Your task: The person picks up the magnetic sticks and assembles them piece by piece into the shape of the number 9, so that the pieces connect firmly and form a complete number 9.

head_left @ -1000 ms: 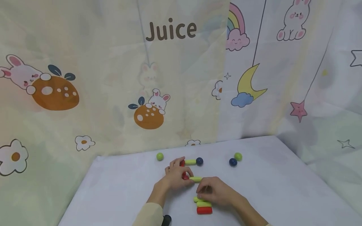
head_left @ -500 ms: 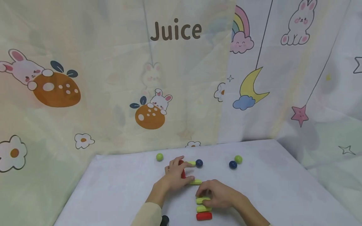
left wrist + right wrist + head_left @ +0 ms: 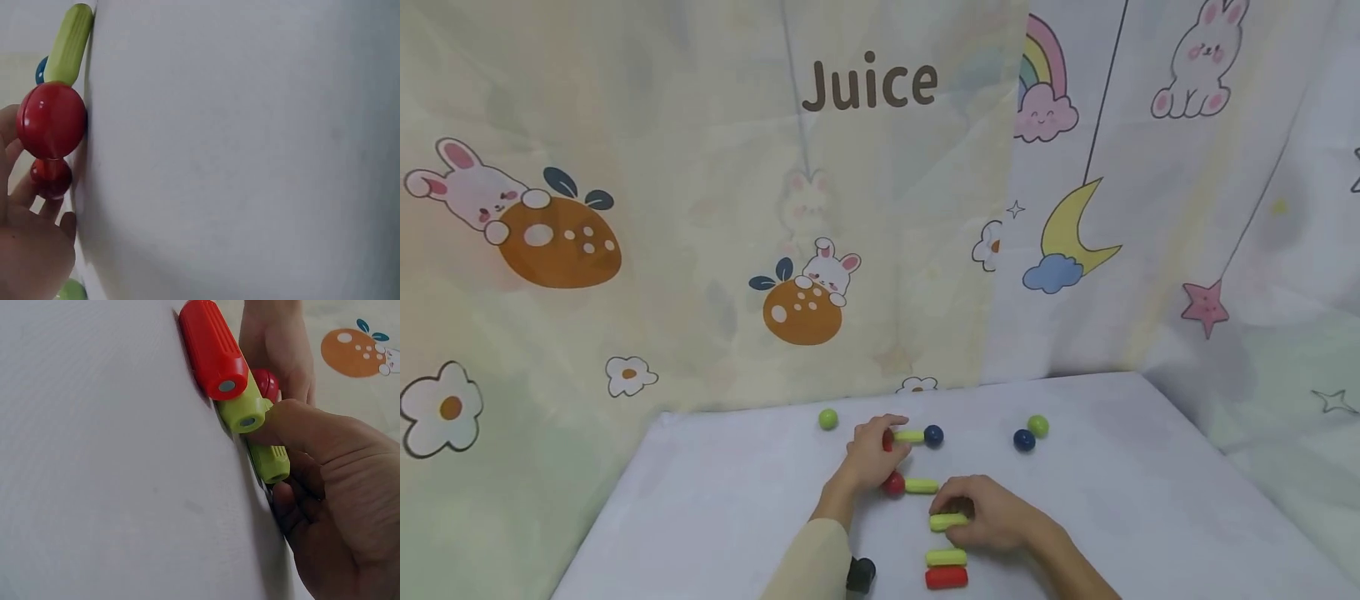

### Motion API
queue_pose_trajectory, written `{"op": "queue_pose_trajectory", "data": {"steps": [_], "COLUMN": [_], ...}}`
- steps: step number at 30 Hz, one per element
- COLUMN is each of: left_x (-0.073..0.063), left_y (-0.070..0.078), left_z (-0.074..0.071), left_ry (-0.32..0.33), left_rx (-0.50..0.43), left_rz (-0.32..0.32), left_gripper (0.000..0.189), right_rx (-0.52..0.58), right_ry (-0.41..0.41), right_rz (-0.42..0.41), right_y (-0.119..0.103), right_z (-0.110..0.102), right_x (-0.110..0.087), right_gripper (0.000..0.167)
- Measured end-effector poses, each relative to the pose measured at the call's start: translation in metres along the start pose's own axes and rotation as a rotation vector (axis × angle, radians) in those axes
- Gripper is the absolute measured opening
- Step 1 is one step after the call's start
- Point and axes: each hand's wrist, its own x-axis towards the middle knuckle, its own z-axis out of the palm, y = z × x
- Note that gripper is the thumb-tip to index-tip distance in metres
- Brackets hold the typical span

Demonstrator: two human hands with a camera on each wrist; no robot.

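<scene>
My left hand (image 3: pixel 874 454) holds the far red ball (image 3: pixel 51 178) of a magnetic stick-and-ball build, thumb and index finger around it. A red rod, mostly hidden, joins it to the near red ball (image 3: pixel 893 483). From the far ball a yellow-green rod (image 3: pixel 910 436) leads to a dark blue ball (image 3: pixel 933 436); another yellow-green rod (image 3: pixel 922 486) extends from the near ball. My right hand (image 3: pixel 992 512) pinches a loose yellow-green magnetic rod (image 3: pixel 947 522) between thumb and fingers. Closer to me lie a yellow-green rod (image 3: pixel 946 557) and a red rod (image 3: pixel 947 577), side by side.
At the back left sits a green ball (image 3: pixel 828 419). Another green ball (image 3: pixel 1038 427) and a dark blue ball (image 3: pixel 1024 440) lie together at back right. A black object (image 3: pixel 862 575) shows beside the left sleeve. A printed cloth (image 3: pixel 700 250) hangs behind the white table (image 3: pixel 1120 500).
The right hand has drawn its yellow-green rod forward, apart from the other two rods. The left hand has shifted to the build's far end, uncovering the near red ball.
</scene>
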Motion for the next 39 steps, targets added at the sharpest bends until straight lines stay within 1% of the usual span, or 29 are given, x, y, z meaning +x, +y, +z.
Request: {"op": "queue_pose_trajectory", "data": {"steps": [3, 5, 8, 12, 16, 19, 23, 27, 33, 35, 39], "left_x": [0.001, 0.001, 0.002, 0.004, 0.005, 0.005, 0.006, 0.007, 0.005, 0.004, 0.005], "left_y": [-0.003, -0.004, -0.006, -0.008, -0.011, -0.013, -0.015, -0.016, -0.018, -0.019, -0.019], "left_z": [0.003, 0.004, 0.004, 0.002, 0.003, 0.006, 0.009, 0.009, 0.005, 0.004, 0.002], "left_ry": [0.045, 0.075, 0.088, 0.063, 0.060, 0.070, 0.088, 0.101, 0.107, 0.107, 0.074], "left_rx": [-0.041, -0.053, -0.057, -0.052, -0.052, -0.062, -0.070, -0.089, -0.117, -0.123, -0.123], "left_rz": [-0.039, -0.061, -0.073, -0.071, -0.054, -0.035, -0.028, -0.021, -0.002, 0.000, 0.007], "left_gripper": [0.040, 0.038, 0.036, 0.030, 0.026, 0.025, 0.024, 0.024, 0.024, 0.023, 0.023], "right_rx": [0.036, 0.051, 0.054, 0.050, 0.040, 0.014, -0.017, -0.049, -0.073, -0.082, -0.074], "right_ry": [0.006, 0.003, 0.013, 0.048, 0.073, 0.100, 0.139, 0.173, 0.211, 0.231, 0.287], "right_rz": [0.020, 0.014, -0.004, 0.015, 0.023, 0.012, 0.046, 0.074, 0.071, 0.083, 0.116], "right_y": [0.000, 0.000, 0.000, -0.003, -0.008, -0.008, -0.008, -0.006, -0.001, 0.000, 0.002], "right_z": [-0.001, -0.001, 0.000, -0.001, -0.008, -0.013, -0.021, -0.026, -0.028, -0.027, -0.025], "right_x": [0.000, 0.000, 0.000, -0.002, -0.003, -0.005, -0.006, -0.004, 0.001, 0.003, 0.007], "right_gripper": [0.024, 0.023, 0.021, 0.018, 0.019, 0.021, 0.021, 0.020, 0.023, 0.025, 0.030]}}
